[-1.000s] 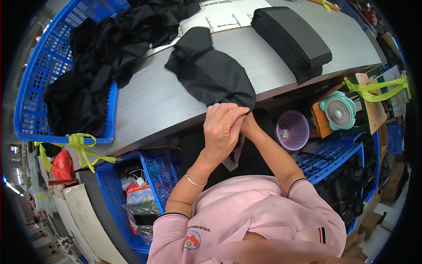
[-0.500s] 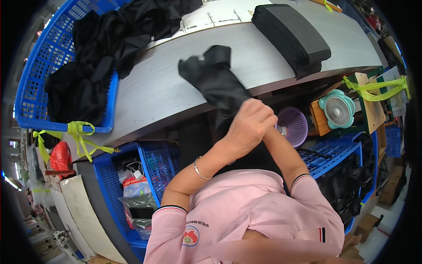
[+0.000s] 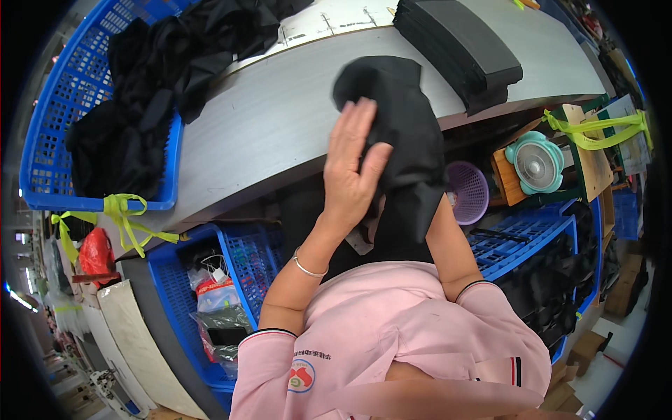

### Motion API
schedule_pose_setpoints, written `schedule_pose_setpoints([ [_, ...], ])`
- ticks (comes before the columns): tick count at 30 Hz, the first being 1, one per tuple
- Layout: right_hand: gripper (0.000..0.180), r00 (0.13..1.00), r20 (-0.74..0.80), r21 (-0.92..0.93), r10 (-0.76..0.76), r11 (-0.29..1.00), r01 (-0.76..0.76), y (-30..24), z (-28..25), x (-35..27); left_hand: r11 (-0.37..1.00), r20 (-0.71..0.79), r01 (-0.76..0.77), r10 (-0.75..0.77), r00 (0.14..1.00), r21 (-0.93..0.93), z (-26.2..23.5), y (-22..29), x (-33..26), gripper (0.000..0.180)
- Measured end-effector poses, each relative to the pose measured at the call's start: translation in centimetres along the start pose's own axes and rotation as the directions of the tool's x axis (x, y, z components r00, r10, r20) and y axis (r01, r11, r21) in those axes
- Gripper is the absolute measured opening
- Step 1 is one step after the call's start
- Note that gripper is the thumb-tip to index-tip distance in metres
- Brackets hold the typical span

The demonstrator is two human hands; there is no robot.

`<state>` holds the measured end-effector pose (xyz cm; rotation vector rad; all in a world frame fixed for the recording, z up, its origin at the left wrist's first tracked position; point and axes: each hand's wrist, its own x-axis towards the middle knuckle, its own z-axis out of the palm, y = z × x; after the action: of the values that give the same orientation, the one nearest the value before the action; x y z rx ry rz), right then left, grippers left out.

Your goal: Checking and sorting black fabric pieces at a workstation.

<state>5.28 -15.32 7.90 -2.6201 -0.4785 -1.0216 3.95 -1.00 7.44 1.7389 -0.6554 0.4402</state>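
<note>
A black fabric piece [image 3: 409, 133] hangs over the near edge of the grey table, its upper end blurred by motion. My left hand [image 3: 350, 161] lies along its left side, fingers stretched out and thumb apart, with the palm toward the cloth. My right forearm [image 3: 448, 238] runs up under the lower part of the fabric. Cloth hides my right hand, so its fingers do not show. To the right on the table lies a thick stack of black fabric pieces [image 3: 455, 49].
At the left stands a blue basket [image 3: 178, 164] heaped with black cloth [image 3: 126, 140]. Below are a blue crate [image 3: 234, 273] with bagged items, a purple basket [image 3: 469, 192], a teal fan [image 3: 535, 162] and another blue crate [image 3: 521, 245] of black pieces.
The black fabric has swung right and spread out wider. My hands, together before, are apart: the left has moved up with fingers extended, while the right has gone out of sight behind the cloth.
</note>
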Motion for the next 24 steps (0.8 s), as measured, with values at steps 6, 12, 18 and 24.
schedule_pose_setpoints([
  [6,0.013,0.998,0.066,-0.24,-0.013,0.97,0.029,-0.2,-1.4,0.3,0.849,0.328,0.461,-0.372,0.868,-0.257,-0.6,-0.8,0.5,0.043],
  [12,0.017,1.0,-0.005,-0.529,0.008,0.849,-0.009,1.8,0.4,1.5,0.979,0.067,0.12,-0.11,0.992,-0.167,0.7,-0.5,-2.5,0.113],
  [18,0.01,0.872,-0.034,0.864,0.488,0.453,-0.22,2.5,4.3,-2.2,0.983,0.057,0.145,-0.139,0.989,-0.115,2.0,0.2,-4.0,0.022],
  [24,0.022,0.44,0.587,0.803,0.679,-0.417,-0.427,-2.1,4.2,-3.0,0.486,0.071,0.411,-0.577,0.814,-0.771,2.0,-2.6,-1.3,0.012],
])
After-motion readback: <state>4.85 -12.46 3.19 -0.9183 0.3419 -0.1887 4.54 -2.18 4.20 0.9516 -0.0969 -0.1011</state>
